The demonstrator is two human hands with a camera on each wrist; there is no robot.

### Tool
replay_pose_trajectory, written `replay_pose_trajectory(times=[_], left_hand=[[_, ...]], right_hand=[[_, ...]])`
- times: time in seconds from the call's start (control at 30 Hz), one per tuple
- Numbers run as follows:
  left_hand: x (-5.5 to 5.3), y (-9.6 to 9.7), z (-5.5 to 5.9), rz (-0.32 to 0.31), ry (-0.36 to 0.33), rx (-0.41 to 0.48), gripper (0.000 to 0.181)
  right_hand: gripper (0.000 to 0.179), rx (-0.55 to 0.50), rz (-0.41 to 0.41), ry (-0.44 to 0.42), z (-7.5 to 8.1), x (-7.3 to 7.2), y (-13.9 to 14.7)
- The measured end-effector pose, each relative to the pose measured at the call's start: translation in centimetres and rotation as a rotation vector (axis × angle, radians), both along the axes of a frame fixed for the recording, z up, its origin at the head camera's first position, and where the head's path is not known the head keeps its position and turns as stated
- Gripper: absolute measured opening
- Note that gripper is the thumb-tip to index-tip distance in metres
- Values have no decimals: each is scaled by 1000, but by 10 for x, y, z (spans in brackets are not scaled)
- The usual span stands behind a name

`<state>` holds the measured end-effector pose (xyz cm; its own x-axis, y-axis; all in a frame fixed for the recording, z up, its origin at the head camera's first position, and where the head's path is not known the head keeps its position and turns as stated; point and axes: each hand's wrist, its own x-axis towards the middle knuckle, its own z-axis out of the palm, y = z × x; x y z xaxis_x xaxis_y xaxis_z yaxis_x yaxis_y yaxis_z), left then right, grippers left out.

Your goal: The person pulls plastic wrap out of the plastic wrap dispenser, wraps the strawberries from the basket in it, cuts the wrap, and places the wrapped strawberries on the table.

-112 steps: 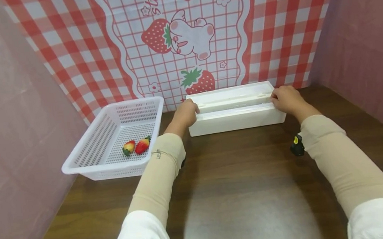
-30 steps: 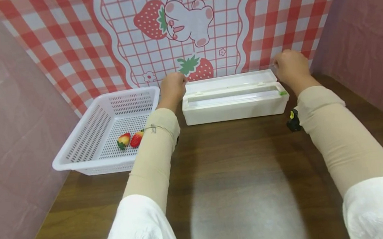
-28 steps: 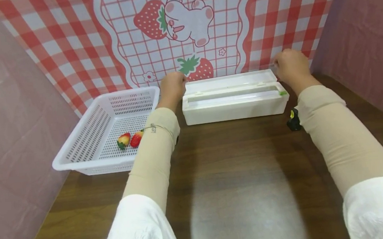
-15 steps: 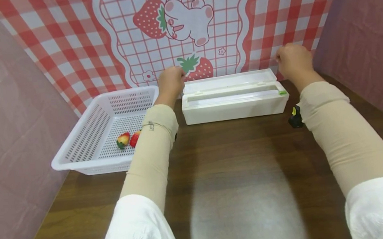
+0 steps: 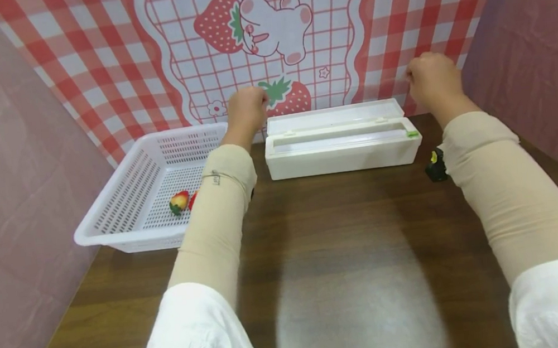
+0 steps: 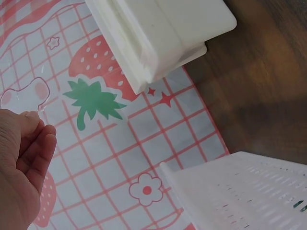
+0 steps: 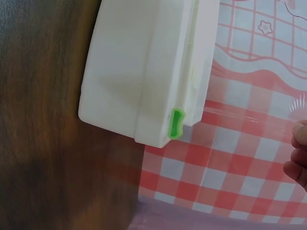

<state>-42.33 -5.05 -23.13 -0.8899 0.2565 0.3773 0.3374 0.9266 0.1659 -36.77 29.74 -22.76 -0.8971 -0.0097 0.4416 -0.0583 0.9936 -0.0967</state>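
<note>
A long white cling film box (image 5: 343, 159) stands at the back of the table, its lid (image 5: 334, 116) tipped up behind. A white roll shows in its slot, and a green slider (image 7: 176, 123) sits at its right end. Above its left end, my left hand (image 5: 247, 110) pinches clear film between thumb and fingers. My right hand (image 5: 434, 80), above the right end, pinches the film's other side. The cling film (image 7: 297, 104) is nearly invisible, with creases and glints at the right fingertips in the right wrist view. Both hands are raised off the box.
A white perforated basket (image 5: 114, 241) stands left of the box. In it lies a strawberry (image 5: 179, 202), and a second one is mostly hidden by my left sleeve (image 5: 222, 213). A checked strawberry-print cloth (image 5: 111, 55) hangs behind the table (image 5: 345, 235), with pink side panels.
Both hands have left the box ends and risen steadily, the right also drifting rightward, drawing film up. The box slot and green slider have come into view. My left sleeve now covers one strawberry.
</note>
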Motion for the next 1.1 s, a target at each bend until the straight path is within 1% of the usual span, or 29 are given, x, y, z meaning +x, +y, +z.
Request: replay_pose_trajectory(times=[0.27,0.4,0.47,0.67,0.87,0.97,1.1], left_hand=[[3,0,9,4,33,-5,22],[5,-2,13,-8,53,-5,22],[6,-2,15,-18,71,-6,23],[7,-2,21,-34,93,-5,26],[9,-2,29,-24,101,-3,30],[10,-2,32,-20,109,-3,29],[12,-2,38,-18,98,3,27]], right_hand=[[23,21,24,49,8,1,2],[21,20,25,68,12,2,1],[20,17,27,74,14,3,1],[22,17,18,73,19,4,1],[24,22,10,73,25,6,1],[23,26,13,72,28,6,1],[23,41,18,80,34,7,2]])
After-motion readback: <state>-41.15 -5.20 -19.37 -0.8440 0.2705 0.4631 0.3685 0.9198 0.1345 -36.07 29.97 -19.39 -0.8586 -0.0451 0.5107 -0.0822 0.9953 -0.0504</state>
